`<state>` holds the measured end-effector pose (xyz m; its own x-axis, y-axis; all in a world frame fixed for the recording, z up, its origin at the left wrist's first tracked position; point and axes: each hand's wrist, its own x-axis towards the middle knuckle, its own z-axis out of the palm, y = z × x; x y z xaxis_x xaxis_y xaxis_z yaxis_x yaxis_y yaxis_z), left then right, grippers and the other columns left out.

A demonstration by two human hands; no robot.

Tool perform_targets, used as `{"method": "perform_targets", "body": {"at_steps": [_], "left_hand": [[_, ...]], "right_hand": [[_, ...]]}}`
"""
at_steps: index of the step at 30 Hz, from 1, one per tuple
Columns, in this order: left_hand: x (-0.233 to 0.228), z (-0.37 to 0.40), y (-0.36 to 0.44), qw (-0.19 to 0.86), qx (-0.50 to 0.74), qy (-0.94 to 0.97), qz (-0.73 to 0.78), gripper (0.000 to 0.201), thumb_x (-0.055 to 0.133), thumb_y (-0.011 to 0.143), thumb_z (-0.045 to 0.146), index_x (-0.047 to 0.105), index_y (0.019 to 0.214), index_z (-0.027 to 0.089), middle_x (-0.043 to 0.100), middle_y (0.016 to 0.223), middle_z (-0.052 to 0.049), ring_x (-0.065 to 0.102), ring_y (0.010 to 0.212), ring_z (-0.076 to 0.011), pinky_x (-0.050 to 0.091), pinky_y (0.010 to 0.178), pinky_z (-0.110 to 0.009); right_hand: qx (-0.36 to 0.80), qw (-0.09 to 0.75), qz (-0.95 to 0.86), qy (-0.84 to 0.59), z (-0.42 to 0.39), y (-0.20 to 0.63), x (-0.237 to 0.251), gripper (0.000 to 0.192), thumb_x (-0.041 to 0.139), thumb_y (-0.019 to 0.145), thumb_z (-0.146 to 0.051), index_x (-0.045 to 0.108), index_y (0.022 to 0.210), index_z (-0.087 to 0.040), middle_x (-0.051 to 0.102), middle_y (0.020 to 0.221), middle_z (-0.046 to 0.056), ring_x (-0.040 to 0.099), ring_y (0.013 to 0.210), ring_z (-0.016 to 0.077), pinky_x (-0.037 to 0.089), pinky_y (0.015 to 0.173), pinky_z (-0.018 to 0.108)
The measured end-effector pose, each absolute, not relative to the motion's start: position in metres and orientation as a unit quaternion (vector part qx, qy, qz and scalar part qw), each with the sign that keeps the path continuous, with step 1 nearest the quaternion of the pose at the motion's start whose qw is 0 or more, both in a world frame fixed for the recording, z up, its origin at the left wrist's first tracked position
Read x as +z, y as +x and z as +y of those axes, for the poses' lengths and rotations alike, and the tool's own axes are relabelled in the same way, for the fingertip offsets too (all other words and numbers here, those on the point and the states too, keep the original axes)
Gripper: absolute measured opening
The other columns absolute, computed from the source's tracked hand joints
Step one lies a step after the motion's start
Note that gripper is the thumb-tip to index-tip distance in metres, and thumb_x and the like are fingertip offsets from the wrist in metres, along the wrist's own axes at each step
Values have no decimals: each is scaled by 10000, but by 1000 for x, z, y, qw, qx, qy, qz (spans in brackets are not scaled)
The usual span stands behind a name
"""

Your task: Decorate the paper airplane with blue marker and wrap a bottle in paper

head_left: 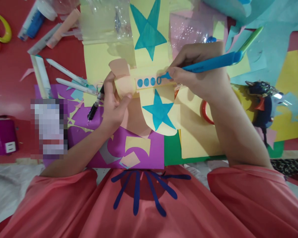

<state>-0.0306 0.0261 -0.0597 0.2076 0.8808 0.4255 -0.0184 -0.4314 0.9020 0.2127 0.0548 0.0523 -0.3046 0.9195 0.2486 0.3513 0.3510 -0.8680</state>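
Observation:
My right hand grips a blue marker, its tip on a peach paper strip where three filled blue ovals and one outlined oval sit. My left hand pinches the rounded peach end of that paper piece, holding it down. The strip crosses a yellow paper shape bearing two blue stars, one above and one below.
Purple, green, yellow and light-blue paper sheets and scraps cover the red table. White pens and a black pen lie left. Red scissors lie under my right wrist. A dark glue gun lies right.

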Motion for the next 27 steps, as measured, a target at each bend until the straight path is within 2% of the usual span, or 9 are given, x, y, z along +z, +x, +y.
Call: {"method": "perform_targets", "body": {"at_steps": [4,7,10,12,18,22,27], "left_hand": [[-60,26,-32,405,528,668,333,639,717,847,383,399,1401,371,494,1418,-42,490,1330,-261,435,1130,-494],[-59,27,-33,400,533,668,331,652,731,833,380,407,1400,379,503,1422,-29,495,1330,-246,450,1126,-459],[-56,27,-32,390,529,681,323,634,707,854,341,408,1413,358,520,1400,-34,510,1311,-224,470,1105,-410],[-54,26,-32,386,525,688,319,612,687,871,343,409,1415,340,527,1383,-42,515,1301,-224,474,1094,-404],[-57,26,-30,413,534,656,336,624,727,840,400,410,1376,359,501,1396,-49,496,1312,-264,432,1123,-501],[-58,26,-31,413,529,666,327,638,727,834,412,411,1387,389,501,1404,-28,488,1326,-262,435,1121,-491],[-58,26,-30,425,540,643,337,657,759,799,449,429,1360,362,498,1384,-49,482,1313,-292,370,1149,-554]], "right_hand": [[369,385,-716,-450,54,211,53,231,691,757,-208,542,580,-205,559,553,-37,485,499,75,329,457,243],[372,378,-712,-460,52,209,57,338,721,751,-390,528,544,-206,530,518,-41,426,492,64,301,449,243],[381,368,-712,-462,52,207,61,394,733,725,-468,528,525,-197,507,492,-46,400,489,55,285,442,239],[388,361,-716,-455,52,208,62,385,734,728,-457,543,531,-187,513,491,-49,403,485,47,287,437,230],[382,337,-735,-448,53,212,59,346,711,772,-412,581,556,-175,545,525,-49,432,494,44,302,437,209],[370,369,-729,-442,53,213,56,320,703,781,-354,547,540,-212,534,531,-39,453,498,75,312,448,246],[363,390,-720,-444,53,212,54,267,696,779,-234,535,566,-227,547,549,-25,482,492,94,326,451,272]]}}
